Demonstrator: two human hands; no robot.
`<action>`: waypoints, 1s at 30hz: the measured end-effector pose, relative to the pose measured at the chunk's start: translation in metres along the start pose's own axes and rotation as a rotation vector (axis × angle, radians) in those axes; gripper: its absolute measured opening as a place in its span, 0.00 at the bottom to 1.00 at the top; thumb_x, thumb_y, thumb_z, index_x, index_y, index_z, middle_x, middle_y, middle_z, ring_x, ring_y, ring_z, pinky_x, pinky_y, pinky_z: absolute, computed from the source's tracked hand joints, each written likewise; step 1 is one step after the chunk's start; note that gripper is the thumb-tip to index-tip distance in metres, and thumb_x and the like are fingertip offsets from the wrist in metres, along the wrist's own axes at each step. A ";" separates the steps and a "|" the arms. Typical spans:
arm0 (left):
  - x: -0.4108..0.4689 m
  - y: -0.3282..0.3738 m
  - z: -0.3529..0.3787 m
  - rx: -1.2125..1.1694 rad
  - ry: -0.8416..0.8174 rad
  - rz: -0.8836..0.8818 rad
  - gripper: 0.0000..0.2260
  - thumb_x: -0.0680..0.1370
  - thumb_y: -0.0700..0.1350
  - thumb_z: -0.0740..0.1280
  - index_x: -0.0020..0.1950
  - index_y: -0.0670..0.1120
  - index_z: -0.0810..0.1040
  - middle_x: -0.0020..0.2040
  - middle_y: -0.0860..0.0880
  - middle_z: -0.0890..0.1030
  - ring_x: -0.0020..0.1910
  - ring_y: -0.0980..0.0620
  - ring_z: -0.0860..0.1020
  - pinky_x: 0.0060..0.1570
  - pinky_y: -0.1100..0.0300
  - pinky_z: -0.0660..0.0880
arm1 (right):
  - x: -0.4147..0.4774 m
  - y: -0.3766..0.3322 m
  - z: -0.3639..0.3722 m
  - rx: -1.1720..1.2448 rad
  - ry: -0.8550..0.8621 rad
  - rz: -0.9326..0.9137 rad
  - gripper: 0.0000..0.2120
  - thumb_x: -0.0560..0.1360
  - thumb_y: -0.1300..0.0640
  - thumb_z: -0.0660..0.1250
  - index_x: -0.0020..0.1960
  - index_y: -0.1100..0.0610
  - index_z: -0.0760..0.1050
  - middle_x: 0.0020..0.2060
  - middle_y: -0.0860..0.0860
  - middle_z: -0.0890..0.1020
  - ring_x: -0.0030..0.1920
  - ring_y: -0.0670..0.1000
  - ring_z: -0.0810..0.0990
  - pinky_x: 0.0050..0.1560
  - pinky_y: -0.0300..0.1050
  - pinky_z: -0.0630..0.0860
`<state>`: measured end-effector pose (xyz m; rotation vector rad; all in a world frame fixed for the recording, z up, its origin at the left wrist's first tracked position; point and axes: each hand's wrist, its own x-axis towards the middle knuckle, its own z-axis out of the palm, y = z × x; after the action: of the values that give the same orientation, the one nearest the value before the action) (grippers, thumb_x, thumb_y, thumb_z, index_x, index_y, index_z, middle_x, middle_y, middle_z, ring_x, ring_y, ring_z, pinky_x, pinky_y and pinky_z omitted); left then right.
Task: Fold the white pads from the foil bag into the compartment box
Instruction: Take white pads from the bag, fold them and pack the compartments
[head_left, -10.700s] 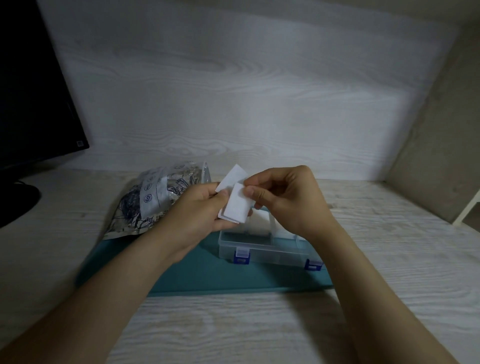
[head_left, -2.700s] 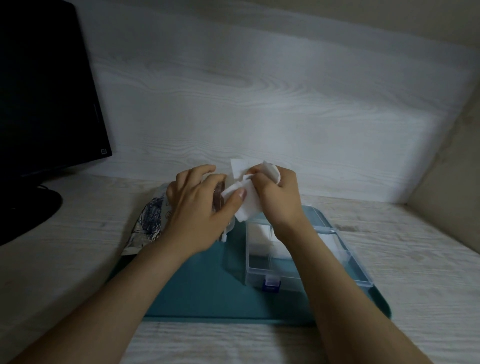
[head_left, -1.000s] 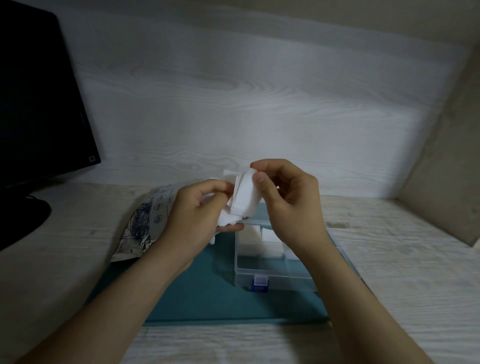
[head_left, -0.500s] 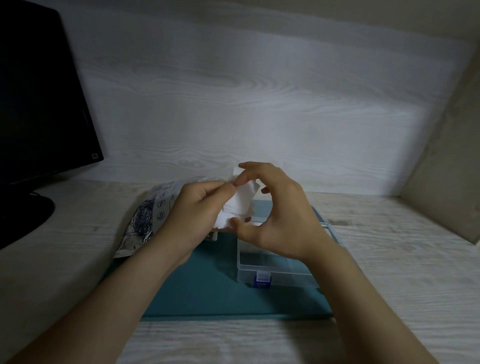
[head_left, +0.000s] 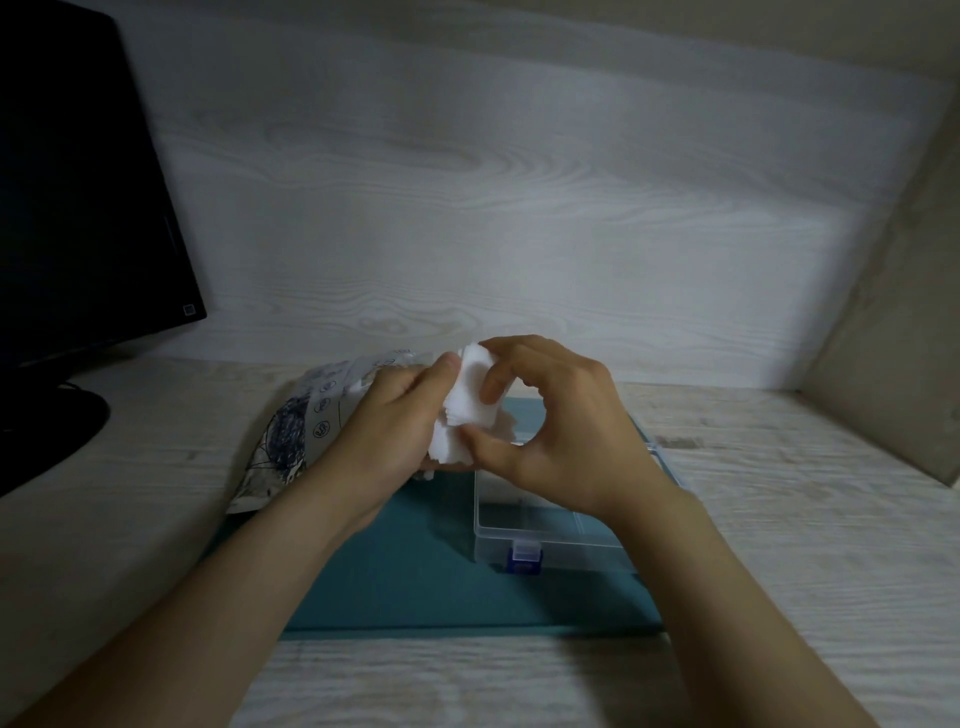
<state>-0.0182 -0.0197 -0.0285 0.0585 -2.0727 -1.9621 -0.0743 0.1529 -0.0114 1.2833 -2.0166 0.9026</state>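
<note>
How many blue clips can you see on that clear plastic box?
1: the blue clip sits on the front wall of the clear box, just left of the right forearm. That arm covers the wall's right end, so another may be hidden.

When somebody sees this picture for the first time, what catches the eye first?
First the white pads, bright at the centre, pinched between the left hand and the right hand. Just below them, the clear compartment box sits on a teal mat, with the foil bag lying to its left. A dark monitor fills the far left edge.
</note>
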 end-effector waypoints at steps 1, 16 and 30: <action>0.000 0.000 0.000 -0.016 -0.007 -0.012 0.26 0.81 0.64 0.62 0.57 0.43 0.85 0.54 0.34 0.85 0.54 0.29 0.83 0.50 0.29 0.80 | 0.000 0.000 0.000 0.006 0.003 -0.007 0.15 0.67 0.54 0.82 0.46 0.56 0.79 0.58 0.48 0.84 0.55 0.48 0.82 0.53 0.42 0.77; -0.005 0.013 0.002 -0.141 -0.107 -0.093 0.19 0.88 0.54 0.58 0.62 0.44 0.83 0.51 0.41 0.88 0.46 0.44 0.87 0.43 0.49 0.83 | -0.002 -0.005 0.001 0.015 -0.013 -0.002 0.18 0.74 0.50 0.78 0.55 0.56 0.74 0.54 0.47 0.83 0.49 0.51 0.81 0.47 0.51 0.79; -0.015 0.018 0.006 0.039 -0.089 0.028 0.11 0.86 0.47 0.65 0.55 0.44 0.85 0.46 0.42 0.89 0.46 0.40 0.88 0.32 0.54 0.72 | 0.004 0.002 -0.005 0.375 0.091 0.394 0.12 0.79 0.61 0.70 0.59 0.50 0.84 0.40 0.46 0.84 0.38 0.45 0.77 0.40 0.37 0.73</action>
<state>-0.0018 -0.0096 -0.0138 -0.0501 -2.1551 -1.9417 -0.0770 0.1550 -0.0056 1.0132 -2.1317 1.5545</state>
